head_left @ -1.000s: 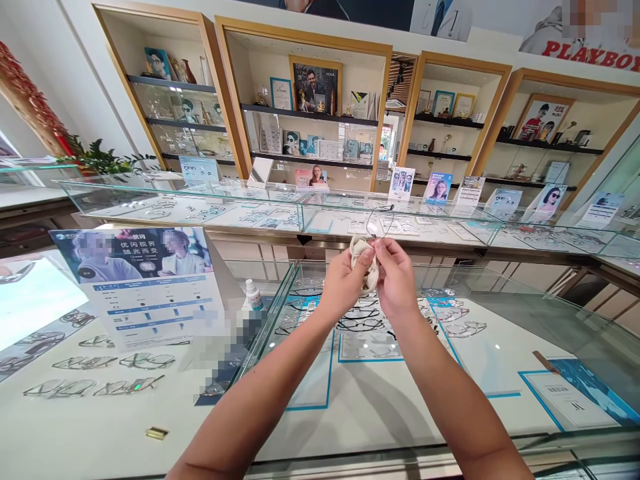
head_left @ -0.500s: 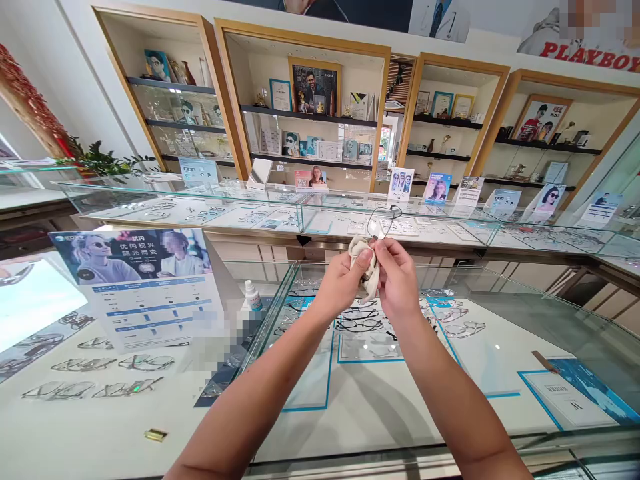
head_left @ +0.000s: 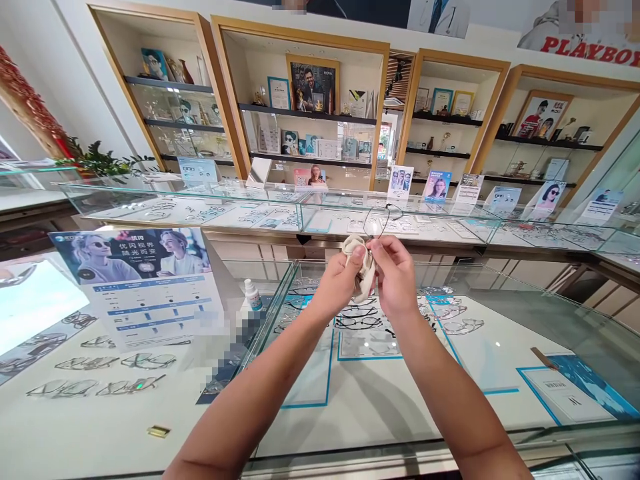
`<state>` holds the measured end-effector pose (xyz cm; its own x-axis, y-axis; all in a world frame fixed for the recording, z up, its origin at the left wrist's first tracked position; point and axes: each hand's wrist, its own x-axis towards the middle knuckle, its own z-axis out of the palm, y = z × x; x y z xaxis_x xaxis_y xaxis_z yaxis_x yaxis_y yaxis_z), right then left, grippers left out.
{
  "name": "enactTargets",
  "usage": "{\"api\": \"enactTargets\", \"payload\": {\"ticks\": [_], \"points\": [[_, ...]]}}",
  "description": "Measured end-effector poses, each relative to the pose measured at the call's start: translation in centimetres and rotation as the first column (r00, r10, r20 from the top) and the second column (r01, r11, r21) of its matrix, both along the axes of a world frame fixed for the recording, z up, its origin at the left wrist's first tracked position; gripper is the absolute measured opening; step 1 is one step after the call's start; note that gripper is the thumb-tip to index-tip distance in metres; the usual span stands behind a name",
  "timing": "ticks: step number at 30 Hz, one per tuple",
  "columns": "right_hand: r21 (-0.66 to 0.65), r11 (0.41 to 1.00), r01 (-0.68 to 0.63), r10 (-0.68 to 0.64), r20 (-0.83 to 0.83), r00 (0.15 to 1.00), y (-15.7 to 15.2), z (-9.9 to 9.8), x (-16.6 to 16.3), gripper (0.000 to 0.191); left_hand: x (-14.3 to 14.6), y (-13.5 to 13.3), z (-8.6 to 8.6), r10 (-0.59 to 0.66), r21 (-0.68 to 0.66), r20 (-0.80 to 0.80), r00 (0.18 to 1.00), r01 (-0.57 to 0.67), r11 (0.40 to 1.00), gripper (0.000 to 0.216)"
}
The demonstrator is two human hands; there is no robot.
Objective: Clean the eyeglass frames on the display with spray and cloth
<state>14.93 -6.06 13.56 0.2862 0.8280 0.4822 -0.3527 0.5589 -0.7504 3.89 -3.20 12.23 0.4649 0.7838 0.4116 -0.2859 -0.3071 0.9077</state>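
Observation:
Both my hands are raised above the glass display case, close together. My left hand [head_left: 343, 277] is closed around a crumpled cream cleaning cloth [head_left: 366, 283], its thumb pressed on top. My right hand [head_left: 396, 270] pinches a pair of thin dark-rimmed eyeglasses [head_left: 376, 220] right beside the cloth. One round lens and rim stick up above my fingers; the rest of the frame is hidden by the cloth and fingers. Beneath my hands, several eyeglasses [head_left: 357, 322] lie inside the case.
Left of the case stand a large folded sign [head_left: 150, 293] and a small white bottle [head_left: 253, 295]. Several clear-lensed glasses [head_left: 87, 363] and a small gold piece [head_left: 159, 432] lie on the left counter. Another glass display counter [head_left: 300, 213] runs across, with shelves behind.
My hands and the eyeglasses have shifted very slightly left, with my right fingers a little closer to the cloth. Both grips stay the same.

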Motion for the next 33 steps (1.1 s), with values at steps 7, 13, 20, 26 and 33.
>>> {"api": "enactTargets", "payload": {"ticks": [7, 13, 20, 26, 33], "points": [[-0.043, 0.998, 0.036, -0.036, 0.005, 0.999, 0.0, -0.1, 0.2, 0.035, 0.1, 0.6, -0.4, -0.060, 0.037, 0.046, 0.997, 0.058, 0.998, 0.059], [0.010, 0.998, 0.070, -0.070, 0.045, 0.997, 0.2, -0.6, -0.7, 0.031, 1.2, 0.2, -0.8, 0.081, -0.050, 0.087, 0.993, -0.077, 0.996, 0.070], [0.110, 0.974, 0.196, -0.179, -0.152, 0.972, 0.1, 1.9, 4.5, 0.022, 0.1, 2.2, -0.9, 0.155, -0.117, 0.122, 0.980, -0.141, 0.983, 0.067], [0.064, 0.982, 0.180, -0.169, -0.141, 0.975, -0.7, 3.1, 7.5, 0.022, -1.7, 2.5, -0.2, -0.014, 0.207, -0.372, 0.928, 0.098, 0.973, 0.052], [0.057, 0.998, 0.040, -0.037, -0.049, 0.998, -1.4, 3.4, 7.2, 0.017, 0.7, -0.5, -2.3, -0.087, 0.210, -0.910, 0.405, 0.634, 0.744, 0.027]]}}
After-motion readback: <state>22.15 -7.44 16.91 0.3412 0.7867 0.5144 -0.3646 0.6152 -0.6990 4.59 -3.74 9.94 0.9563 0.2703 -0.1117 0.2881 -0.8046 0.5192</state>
